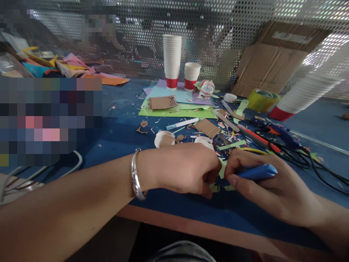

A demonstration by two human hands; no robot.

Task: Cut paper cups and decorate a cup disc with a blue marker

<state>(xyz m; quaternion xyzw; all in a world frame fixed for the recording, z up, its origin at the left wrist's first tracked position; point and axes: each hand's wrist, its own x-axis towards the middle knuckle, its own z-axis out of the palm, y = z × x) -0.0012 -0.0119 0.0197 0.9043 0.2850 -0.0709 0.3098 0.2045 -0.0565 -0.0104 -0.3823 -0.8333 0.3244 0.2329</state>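
Observation:
My left hand [188, 167], with a silver bangle at its wrist, is closed over small light green paper pieces [222, 169] near the table's front edge. Its curled fingertips are mostly hidden, but they seem to hold the paper down. Opposite it, my right hand [275, 185] grips a blue pen [257, 172], whose blunt end points right; the tip is out of sight at the paper. Just beyond my left hand lie cut white cup bottoms [164, 139] and a square of corrugated cardboard [207, 127].
Paper scraps litter the blue table [120, 120]. Behind stand a tall stack of paper cups [172, 58], a short stack [192, 75] and green paper [163, 113]. At right are yellow tape [263, 99], a red-orange cutter [257, 137], a blue glue gun [283, 131] and black cables [313, 160].

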